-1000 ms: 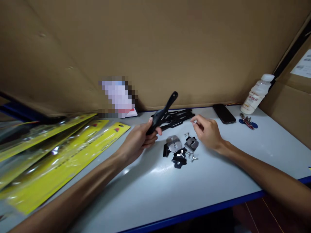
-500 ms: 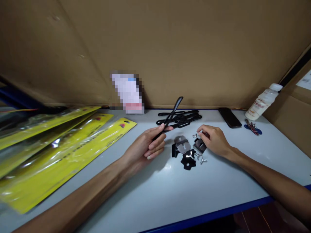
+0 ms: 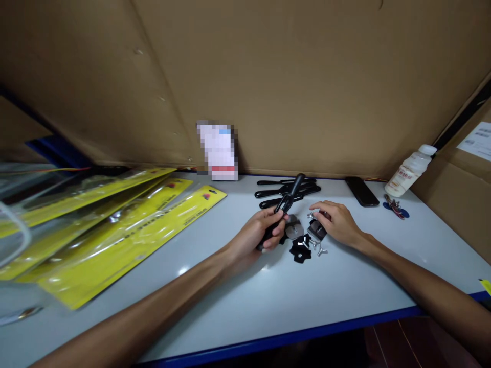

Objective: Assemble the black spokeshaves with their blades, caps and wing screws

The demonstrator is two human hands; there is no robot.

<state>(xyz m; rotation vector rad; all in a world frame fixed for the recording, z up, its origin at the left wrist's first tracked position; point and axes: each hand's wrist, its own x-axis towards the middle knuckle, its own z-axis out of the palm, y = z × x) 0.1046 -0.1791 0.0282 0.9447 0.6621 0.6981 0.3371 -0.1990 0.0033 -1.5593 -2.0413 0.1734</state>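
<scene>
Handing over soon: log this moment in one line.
left hand: holds black tool | right hand: at wing screw, grip unclear | between hands: plates | behind: other tools | right: phone, bottle

Single head-worn view, forward and down over the nearby tabletop (image 3: 307,299).

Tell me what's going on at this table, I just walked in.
Someone is working bare-handed at the table with some black tools and metal parts. The left hand grips a black tool, its far end tilted up. The right hand has its fingertips at a small silver wing screw; whether it is pinched is hard to tell. Metal plates lie loose between the hands, other black tools lie behind, and yellow-backed packages are spread to the left.
</scene>
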